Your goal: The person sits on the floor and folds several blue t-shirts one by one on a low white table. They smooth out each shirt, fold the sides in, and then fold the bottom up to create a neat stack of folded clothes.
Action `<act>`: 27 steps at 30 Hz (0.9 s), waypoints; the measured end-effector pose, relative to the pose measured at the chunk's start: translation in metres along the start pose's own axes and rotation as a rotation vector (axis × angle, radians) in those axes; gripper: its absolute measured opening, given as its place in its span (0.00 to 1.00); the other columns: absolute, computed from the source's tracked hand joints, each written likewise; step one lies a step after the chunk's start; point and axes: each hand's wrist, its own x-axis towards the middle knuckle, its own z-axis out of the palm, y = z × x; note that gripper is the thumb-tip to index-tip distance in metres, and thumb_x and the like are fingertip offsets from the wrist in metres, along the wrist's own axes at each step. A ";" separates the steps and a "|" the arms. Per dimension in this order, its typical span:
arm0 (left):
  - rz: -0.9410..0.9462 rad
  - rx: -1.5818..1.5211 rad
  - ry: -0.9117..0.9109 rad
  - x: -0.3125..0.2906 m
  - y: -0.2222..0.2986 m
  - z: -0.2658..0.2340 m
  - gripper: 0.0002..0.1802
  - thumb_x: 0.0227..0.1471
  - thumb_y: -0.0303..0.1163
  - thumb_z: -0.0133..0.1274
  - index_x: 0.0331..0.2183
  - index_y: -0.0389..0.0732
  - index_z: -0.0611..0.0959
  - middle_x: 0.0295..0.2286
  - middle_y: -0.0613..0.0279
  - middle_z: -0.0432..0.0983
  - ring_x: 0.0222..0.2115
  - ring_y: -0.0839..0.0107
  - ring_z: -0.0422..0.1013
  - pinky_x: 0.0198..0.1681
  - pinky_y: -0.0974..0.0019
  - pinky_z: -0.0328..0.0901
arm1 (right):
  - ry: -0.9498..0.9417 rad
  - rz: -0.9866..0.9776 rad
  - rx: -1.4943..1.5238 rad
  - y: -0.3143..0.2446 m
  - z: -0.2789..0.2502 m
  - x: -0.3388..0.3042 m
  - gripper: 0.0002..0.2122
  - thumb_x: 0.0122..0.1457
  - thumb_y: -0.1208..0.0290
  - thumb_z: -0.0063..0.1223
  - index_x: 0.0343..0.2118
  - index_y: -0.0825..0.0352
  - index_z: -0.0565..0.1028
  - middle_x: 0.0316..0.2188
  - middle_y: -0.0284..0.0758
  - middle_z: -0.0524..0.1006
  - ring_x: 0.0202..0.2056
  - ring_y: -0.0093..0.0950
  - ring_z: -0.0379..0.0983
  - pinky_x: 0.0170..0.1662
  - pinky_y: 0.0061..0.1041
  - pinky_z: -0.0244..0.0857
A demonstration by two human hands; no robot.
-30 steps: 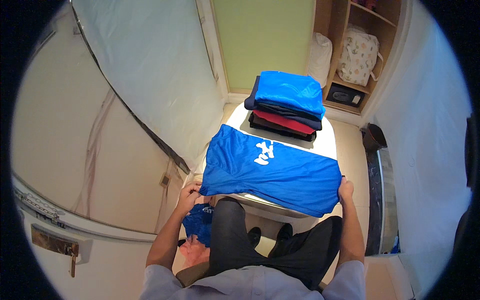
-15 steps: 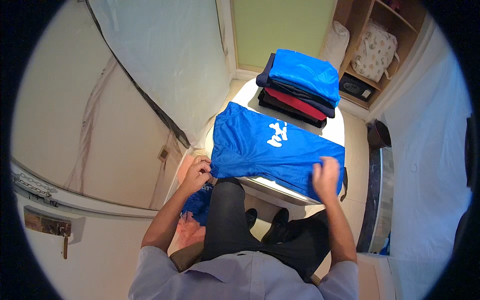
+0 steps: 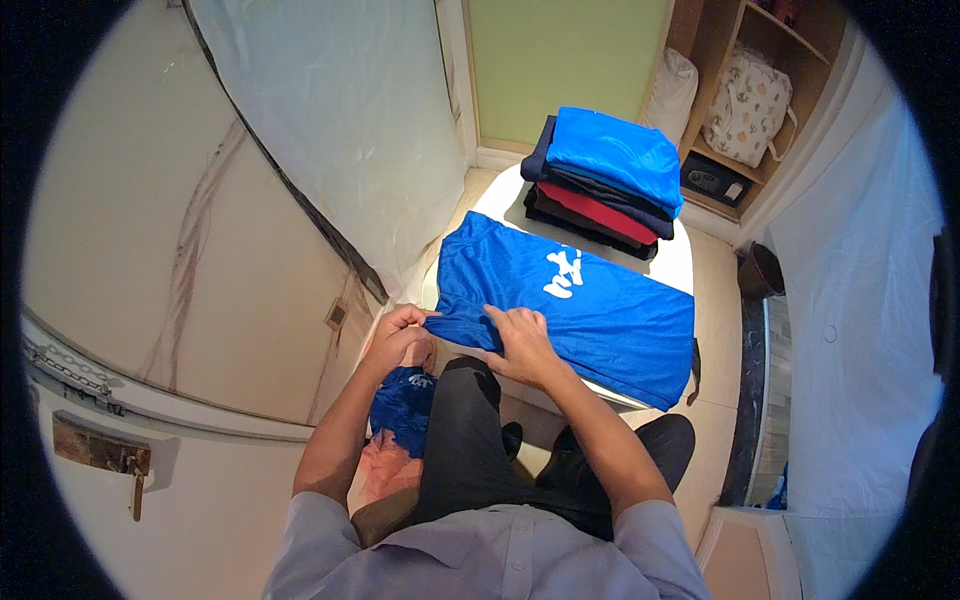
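A blue shirt [image 3: 600, 320] with a white print lies folded lengthwise into a long panel on a white, round-cornered table [image 3: 676, 262]. At its near left corner my left hand [image 3: 402, 338] is closed, pinching the gathered cloth. My right hand [image 3: 524, 345] reaches over the shirt's near edge close to the left one, fingers and thumb apart, the fingertips on the fabric. Behind the shirt stands a stack of folded clothes, with a bright blue garment [image 3: 615, 145] on top and a red one [image 3: 600, 212] among dark ones.
Below my left hand, beside my leg, lie a crumpled blue garment [image 3: 402, 410] and a peach-coloured cloth or bag [image 3: 385, 465]. A dark bin [image 3: 762, 272] stands right of the table. Shelves at the back right hold a patterned white bag [image 3: 745, 105] and a black safe [image 3: 715, 180].
My right hand has moved left from the shirt's right end to near my left hand. The left hand still grips the corner, where the cloth is now more bunched.
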 end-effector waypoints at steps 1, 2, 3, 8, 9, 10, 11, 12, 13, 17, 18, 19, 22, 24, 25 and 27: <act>-0.021 -0.013 -0.010 0.001 -0.002 -0.004 0.04 0.51 0.21 0.54 0.32 0.38 0.79 0.32 0.68 0.77 0.33 0.81 0.69 0.41 0.74 0.63 | 0.007 -0.053 0.010 -0.002 0.002 0.006 0.36 0.47 0.60 0.67 0.60 0.66 0.70 0.48 0.46 0.74 0.53 0.44 0.67 0.59 0.44 0.54; -0.007 -0.013 -0.031 0.004 -0.001 -0.002 0.04 0.52 0.21 0.54 0.33 0.39 0.79 0.32 0.69 0.76 0.33 0.82 0.69 0.40 0.75 0.63 | 0.013 -0.100 0.015 -0.003 0.000 0.012 0.34 0.47 0.60 0.67 0.59 0.65 0.71 0.48 0.45 0.74 0.53 0.43 0.66 0.59 0.44 0.54; 0.008 -0.012 -0.053 0.008 0.001 0.000 0.05 0.53 0.20 0.54 0.34 0.39 0.79 0.32 0.71 0.76 0.33 0.82 0.69 0.39 0.75 0.63 | 0.019 -0.147 0.021 -0.004 0.000 0.016 0.33 0.46 0.60 0.67 0.58 0.64 0.73 0.47 0.45 0.74 0.53 0.43 0.66 0.59 0.44 0.54; -0.025 -0.082 -0.066 0.025 0.008 0.016 0.04 0.60 0.24 0.55 0.38 0.40 0.78 0.32 0.74 0.74 0.32 0.84 0.67 0.39 0.77 0.63 | -0.184 -0.091 0.285 -0.002 0.011 0.046 0.26 0.48 0.57 0.67 0.47 0.70 0.76 0.43 0.51 0.78 0.53 0.47 0.72 0.61 0.52 0.57; -0.020 -0.063 -0.066 0.028 0.010 0.017 0.04 0.61 0.26 0.55 0.39 0.41 0.77 0.32 0.75 0.73 0.32 0.84 0.67 0.38 0.77 0.63 | -0.182 -0.061 0.351 -0.003 0.007 0.050 0.27 0.48 0.57 0.67 0.47 0.71 0.75 0.41 0.51 0.78 0.50 0.48 0.74 0.58 0.49 0.61; -0.015 -0.044 -0.066 0.032 0.012 0.018 0.05 0.62 0.27 0.55 0.40 0.41 0.77 0.32 0.75 0.72 0.32 0.85 0.67 0.38 0.77 0.63 | -0.180 -0.030 0.416 -0.002 0.001 0.052 0.27 0.49 0.57 0.68 0.47 0.72 0.75 0.40 0.52 0.78 0.47 0.49 0.75 0.56 0.45 0.64; -0.004 -0.042 -0.049 0.036 0.015 0.022 0.05 0.62 0.27 0.55 0.40 0.41 0.77 0.31 0.76 0.71 0.31 0.86 0.65 0.36 0.78 0.61 | -0.179 0.003 0.479 0.002 -0.003 0.053 0.28 0.49 0.57 0.68 0.47 0.73 0.74 0.38 0.52 0.79 0.44 0.49 0.77 0.54 0.41 0.68; 0.006 -0.041 -0.032 0.040 0.019 0.027 0.05 0.63 0.27 0.54 0.41 0.41 0.76 0.31 0.77 0.70 0.31 0.87 0.64 0.35 0.79 0.60 | -0.074 -0.052 0.470 0.006 -0.004 0.054 0.26 0.48 0.57 0.69 0.43 0.75 0.75 0.35 0.54 0.79 0.37 0.48 0.78 0.42 0.36 0.72; 0.017 -0.040 -0.016 0.045 0.021 0.031 0.05 0.63 0.28 0.54 0.41 0.41 0.76 0.31 0.77 0.70 0.30 0.89 0.63 0.33 0.80 0.58 | -0.149 -0.016 0.434 0.013 -0.010 0.056 0.24 0.49 0.59 0.69 0.40 0.74 0.76 0.33 0.53 0.78 0.35 0.44 0.77 0.40 0.36 0.70; 0.053 -0.030 0.049 0.069 0.005 0.032 0.06 0.64 0.29 0.53 0.42 0.42 0.75 0.29 0.77 0.70 0.29 0.88 0.63 0.31 0.79 0.59 | -0.286 0.071 0.395 0.032 -0.034 0.064 0.16 0.53 0.63 0.68 0.31 0.73 0.77 0.25 0.42 0.76 0.29 0.28 0.71 0.34 0.33 0.65; 0.041 -0.025 0.052 0.075 -0.003 0.027 0.06 0.65 0.29 0.53 0.43 0.42 0.75 0.30 0.77 0.70 0.29 0.87 0.64 0.33 0.78 0.61 | -0.282 0.107 0.400 0.032 -0.043 0.067 0.15 0.54 0.63 0.68 0.31 0.72 0.78 0.25 0.40 0.76 0.29 0.27 0.70 0.34 0.32 0.65; 0.028 -0.020 0.057 0.080 -0.010 0.022 0.06 0.65 0.30 0.52 0.43 0.42 0.74 0.30 0.77 0.71 0.30 0.86 0.65 0.34 0.78 0.62 | -0.279 0.143 0.404 0.034 -0.050 0.069 0.15 0.54 0.63 0.68 0.31 0.71 0.78 0.25 0.37 0.76 0.29 0.25 0.70 0.33 0.30 0.65; 0.038 -0.039 0.139 0.104 -0.022 0.035 0.05 0.64 0.30 0.53 0.41 0.41 0.75 0.24 0.76 0.68 0.23 0.86 0.61 0.24 0.75 0.57 | -0.166 0.235 0.577 0.061 -0.045 0.075 0.18 0.53 0.60 0.69 0.33 0.73 0.76 0.25 0.41 0.74 0.30 0.28 0.71 0.35 0.32 0.66; 0.076 0.138 0.205 0.121 -0.025 0.047 0.05 0.63 0.30 0.53 0.40 0.40 0.76 0.23 0.73 0.69 0.23 0.85 0.62 0.24 0.74 0.58 | -0.040 0.294 0.499 0.079 -0.031 0.078 0.18 0.53 0.62 0.68 0.35 0.72 0.75 0.27 0.43 0.76 0.31 0.34 0.74 0.38 0.33 0.68; 0.093 0.228 0.242 0.127 -0.025 0.049 0.06 0.63 0.30 0.53 0.39 0.39 0.76 0.23 0.72 0.69 0.22 0.84 0.62 0.24 0.73 0.59 | 0.027 0.323 0.416 0.083 -0.024 0.080 0.18 0.54 0.63 0.68 0.37 0.72 0.74 0.29 0.45 0.77 0.33 0.37 0.75 0.39 0.34 0.68; 0.041 0.424 0.331 0.135 -0.035 0.046 0.13 0.61 0.35 0.56 0.41 0.35 0.78 0.27 0.60 0.77 0.26 0.73 0.72 0.31 0.67 0.67 | 0.162 0.371 0.282 0.085 -0.012 0.079 0.17 0.55 0.65 0.66 0.40 0.71 0.73 0.34 0.47 0.78 0.37 0.42 0.76 0.42 0.37 0.69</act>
